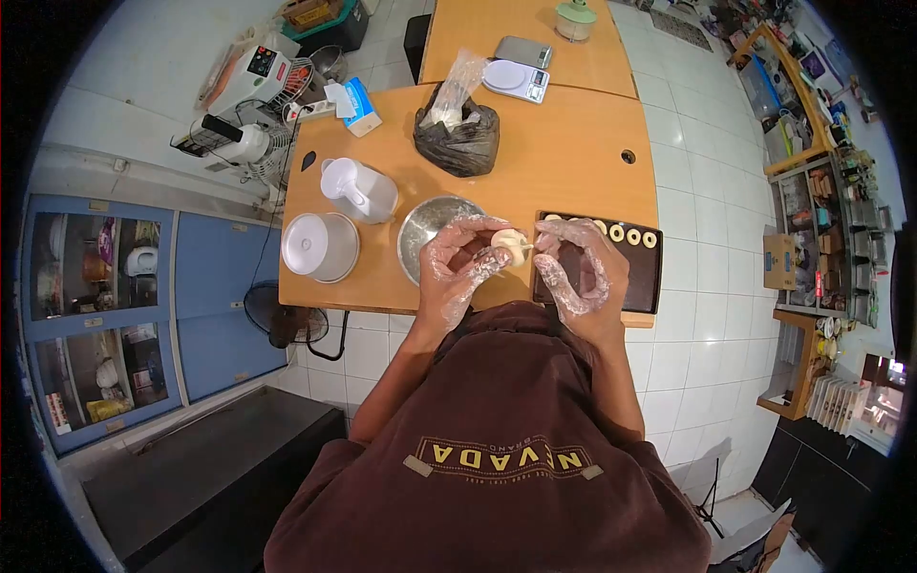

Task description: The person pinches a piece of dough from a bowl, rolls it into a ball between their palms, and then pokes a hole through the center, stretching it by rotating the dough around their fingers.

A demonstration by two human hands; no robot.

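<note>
Flour-dusted, my left hand (462, 266) is closed around a pale lump of dough (510, 247) at the table's front edge. Just right of it, my right hand (586, 270), also floury, has thumb and fingertips drawn together in a pinch. A thin bit of dough sticks out of the lump toward those fingertips; what they hold is too small to make out. Under the right hand lies a dark baking tray (642, 280), partly hidden, with several small dough rings (633, 237) along its far side. A metal bowl (417, 234) stands behind and left of my left hand.
On the wooden table (564, 143) stand a white lidded tub (318, 250), a white pitcher (360, 190), a black plastic bag (460, 143), a white kitchen scale (516, 80) and a blue-and-white carton (361, 107). A fan (277, 315) is by the left edge.
</note>
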